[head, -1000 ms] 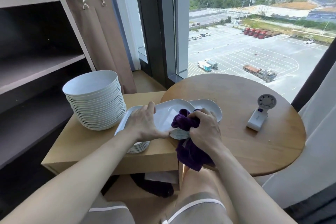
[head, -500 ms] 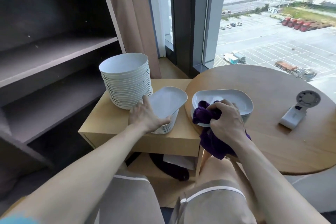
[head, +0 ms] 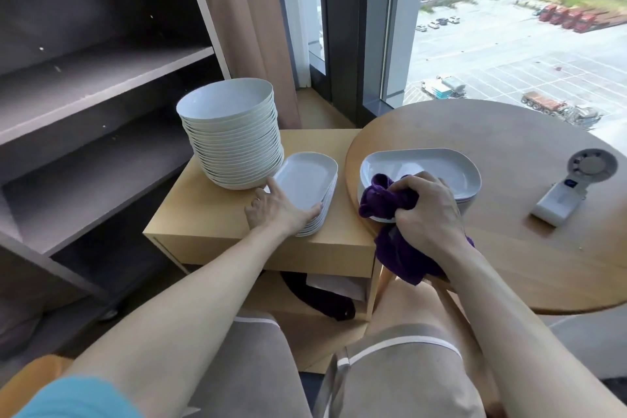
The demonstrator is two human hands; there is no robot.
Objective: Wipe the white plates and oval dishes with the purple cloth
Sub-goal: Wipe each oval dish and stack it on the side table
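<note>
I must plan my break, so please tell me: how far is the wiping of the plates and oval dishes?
Done: the dish wiped a second ago now tops the oval stack under the left hand. In hand: the right hand grips the purple cloth at the next oval dish on the round table. Left: the dishes beneath it; the tall round plates cannot be judged.

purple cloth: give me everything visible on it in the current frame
The purple cloth is deep violet, soft and plush-looking, and crumpled with no flat face showing. The right hand grips it with curled fingers. A bunched wad sticks out to the left of the hand and rests on the near rim of the top oval dish. The rest hangs in loose folds below the hand, over the edge of the round wooden table.
</note>
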